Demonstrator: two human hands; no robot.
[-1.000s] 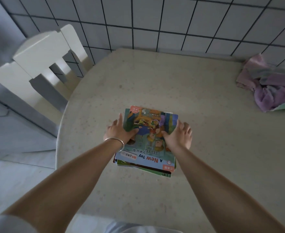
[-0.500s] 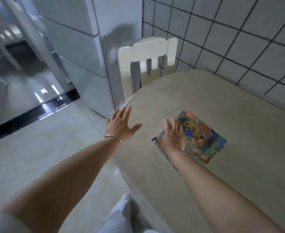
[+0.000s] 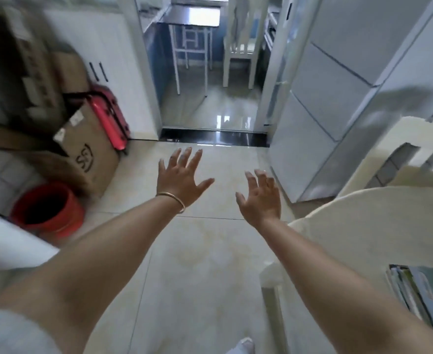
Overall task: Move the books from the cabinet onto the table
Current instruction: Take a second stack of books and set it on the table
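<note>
The stack of colourful books (image 3: 425, 293) lies on the round cream table (image 3: 363, 226) at the far right edge of the view, cut off by the frame. Both my hands are held out over the floor, away from the table. My left hand (image 3: 182, 176), with a thin bangle at the wrist, is open with fingers spread. My right hand (image 3: 261, 195) is open too and holds nothing. No cabinet with books is clearly visible.
Cardboard boxes (image 3: 87, 152) and a pink suitcase (image 3: 109, 118) stand at the left, with a red bucket (image 3: 48, 210) in front. A doorway (image 3: 210, 80) ahead leads to a room with a metal table and white chair. A grey fridge (image 3: 338, 98) and cream chair (image 3: 409, 149) are right.
My hands left the books on the table and now hang open in the air. The view has swung left from the table toward the doorway and floor.
</note>
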